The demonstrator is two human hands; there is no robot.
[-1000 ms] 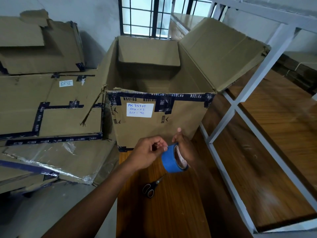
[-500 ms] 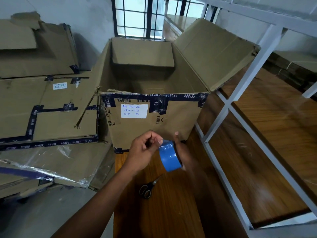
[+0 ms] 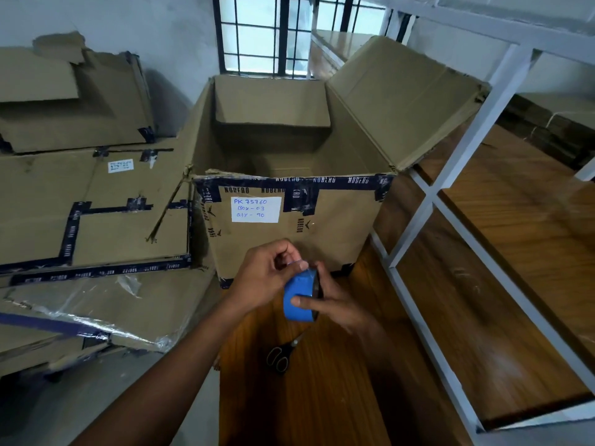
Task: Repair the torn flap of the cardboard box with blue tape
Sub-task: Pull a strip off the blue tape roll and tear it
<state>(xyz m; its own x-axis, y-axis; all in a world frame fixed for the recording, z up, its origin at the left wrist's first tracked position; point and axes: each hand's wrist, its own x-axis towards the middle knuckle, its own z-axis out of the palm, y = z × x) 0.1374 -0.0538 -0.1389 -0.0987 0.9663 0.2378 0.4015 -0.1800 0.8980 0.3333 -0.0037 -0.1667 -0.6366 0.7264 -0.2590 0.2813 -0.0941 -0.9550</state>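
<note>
My right hand (image 3: 335, 297) holds the light, stiff tape roll (image 3: 299, 296) in front of the cardboard box (image 3: 289, 201). My left hand (image 3: 267, 272) pinches its thin, sticky free end, the place to pull from.

Open cardboard box (image 3: 289, 239), blue tape roll (image 3: 297, 299) upright

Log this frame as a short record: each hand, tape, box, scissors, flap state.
left hand: picks at the tape end with fingertips
right hand: grips the tape roll
tape: blue roll, held above the table
box: open, upright, white label in front
scissors: lying on table, untouched
flap repair: no blue tape on box yet
</note>
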